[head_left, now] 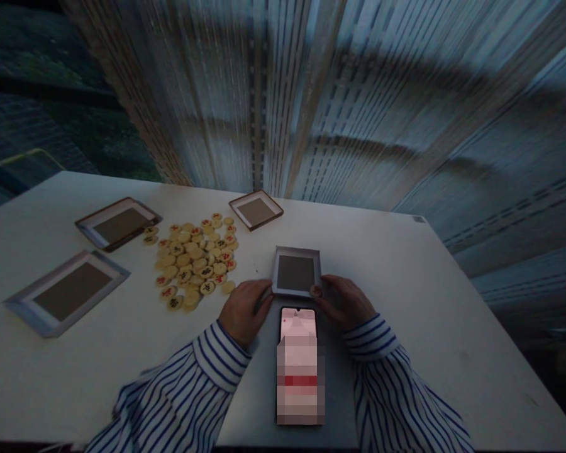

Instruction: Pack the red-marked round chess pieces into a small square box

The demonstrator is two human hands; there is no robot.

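A small shallow box (296, 273) with pale sides and a dark grey bottom lies on the white table in front of me. My left hand (245, 310) grips its left near corner, fingers and thumb closed on the side. On the opposite side, my right hand (348, 304) pinches the right near corner, with the thumb at the front wall. Just below the box, a phone (298, 324) lies with its screen lit, most of it blurred out. To the left of my left hand is a loose heap of round Chinese chess pieces (195, 258) with red and black characters.
Beyond the pieces sits a brown-rimmed shallow tray (257, 212). A second brown-rimmed tray (117, 224) is at the left, two pieces by its corner. Nearer me lies a larger pale tray (70, 292). A string curtain (283, 94) hangs behind the table's far edge.
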